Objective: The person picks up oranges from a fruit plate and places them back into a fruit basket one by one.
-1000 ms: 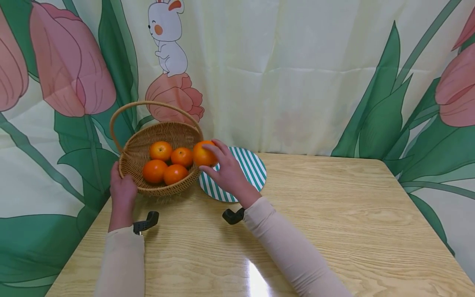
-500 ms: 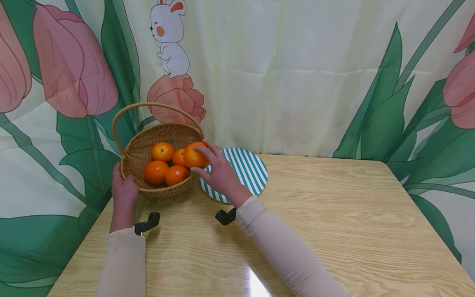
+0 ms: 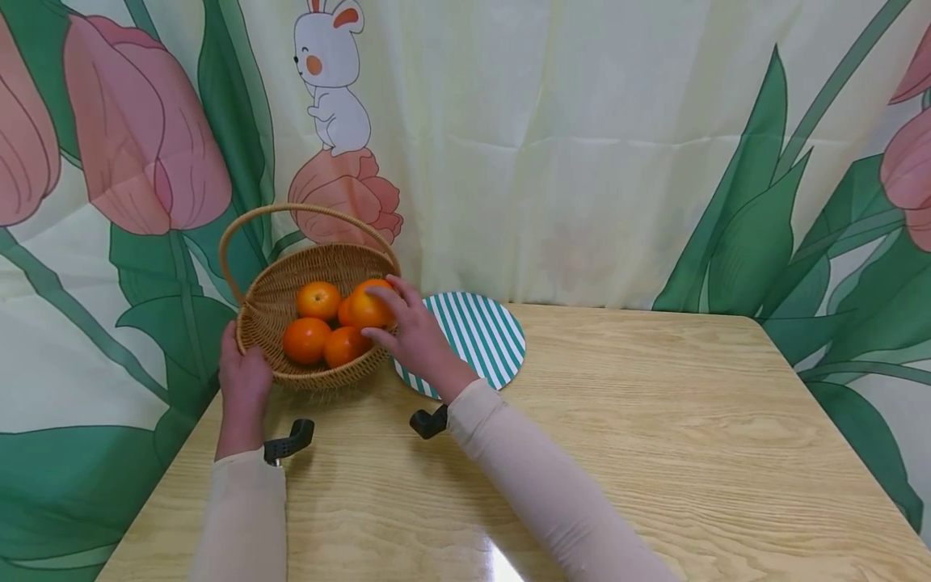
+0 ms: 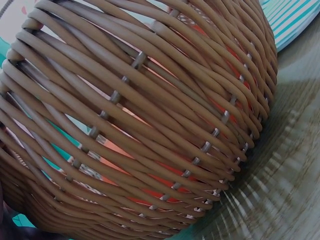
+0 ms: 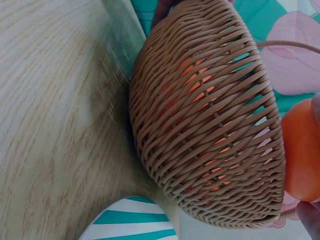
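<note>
A wicker basket (image 3: 291, 263) with a tall hoop handle tilts toward me at the table's left, several oranges (image 3: 318, 300) inside it. My left hand (image 3: 245, 373) grips its left rim. In my right hand (image 3: 418, 335) is another orange (image 3: 372, 305), pinched between fingers and thumb over the basket's right side; it overlaps an orange behind it. From the right wrist, this held orange (image 5: 302, 150) shows just past the basket's rim. The left wrist view is filled by the woven wall (image 4: 150, 120), with orange colour showing through the gaps.
A round mat (image 3: 476, 335) with green and white stripes lies right of the basket, partly under my right wrist. The wooden table (image 3: 655, 420) stretches to the right. Behind it hangs a curtain (image 3: 567, 162) printed with tulips and a rabbit.
My right hand has carried its orange leftward, from beside the basket's right rim to over the oranges inside. The left hand and basket stay almost the same.
</note>
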Motion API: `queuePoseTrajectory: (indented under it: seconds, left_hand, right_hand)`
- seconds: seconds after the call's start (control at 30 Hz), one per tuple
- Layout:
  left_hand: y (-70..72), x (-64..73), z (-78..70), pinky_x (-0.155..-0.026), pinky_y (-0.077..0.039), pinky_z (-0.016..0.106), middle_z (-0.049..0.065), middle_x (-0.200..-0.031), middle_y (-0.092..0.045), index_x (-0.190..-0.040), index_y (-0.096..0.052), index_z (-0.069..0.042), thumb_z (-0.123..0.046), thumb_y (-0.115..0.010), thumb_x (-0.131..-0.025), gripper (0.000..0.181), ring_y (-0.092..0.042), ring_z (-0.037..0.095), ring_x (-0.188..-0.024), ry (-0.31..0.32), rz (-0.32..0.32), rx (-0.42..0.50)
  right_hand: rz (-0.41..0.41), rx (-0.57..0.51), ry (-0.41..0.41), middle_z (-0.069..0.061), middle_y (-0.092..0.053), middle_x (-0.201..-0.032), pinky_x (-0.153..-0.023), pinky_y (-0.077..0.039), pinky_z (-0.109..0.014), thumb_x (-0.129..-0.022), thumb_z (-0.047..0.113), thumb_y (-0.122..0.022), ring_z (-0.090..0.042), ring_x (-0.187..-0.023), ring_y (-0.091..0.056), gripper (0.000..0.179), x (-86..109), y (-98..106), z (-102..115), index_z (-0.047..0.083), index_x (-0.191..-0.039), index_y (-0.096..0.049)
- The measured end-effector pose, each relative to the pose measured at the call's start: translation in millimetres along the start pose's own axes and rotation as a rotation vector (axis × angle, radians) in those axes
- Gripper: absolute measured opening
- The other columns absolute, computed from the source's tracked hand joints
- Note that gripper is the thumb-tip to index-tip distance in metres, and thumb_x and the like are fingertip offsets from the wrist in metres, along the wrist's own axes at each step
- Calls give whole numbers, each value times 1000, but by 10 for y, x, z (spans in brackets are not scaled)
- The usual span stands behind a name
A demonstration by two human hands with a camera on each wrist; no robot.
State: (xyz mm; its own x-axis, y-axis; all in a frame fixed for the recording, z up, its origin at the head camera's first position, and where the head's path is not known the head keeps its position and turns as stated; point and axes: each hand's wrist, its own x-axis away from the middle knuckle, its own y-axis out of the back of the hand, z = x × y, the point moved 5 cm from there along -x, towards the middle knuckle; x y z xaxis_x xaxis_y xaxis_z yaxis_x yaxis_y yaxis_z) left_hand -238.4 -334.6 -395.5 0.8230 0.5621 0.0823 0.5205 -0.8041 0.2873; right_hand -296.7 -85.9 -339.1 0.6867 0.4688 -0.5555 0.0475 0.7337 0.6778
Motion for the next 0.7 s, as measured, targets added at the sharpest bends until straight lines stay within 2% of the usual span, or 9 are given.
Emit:
queuePoseTrajectory:
  seconds: [0.2,0.7]
  left_hand:
    - [3,-10,7,-107,-30,47,2,-153,-10,-144,1,-39,-15,-18,-91,61,-27,28,-134,-21,-7,-11]
    - [-4,6,-4,-106,-31,48,2,-153,-9,-143,2,-42,-16,-18,-91,61,-26,29,-134,-8,6,1]
  right_hand:
    - [18,13,5,-9,-27,-144,-84,-52,-32,-83,39,-60,-25,-109,-54,53,-38,-57,-5,30,-131,-39]
    - [84,85,-10,-11,-27,-143,-90,-50,-33,-84,39,-59,-26,-112,-52,54,-89,-177,-38,30,-133,-38]
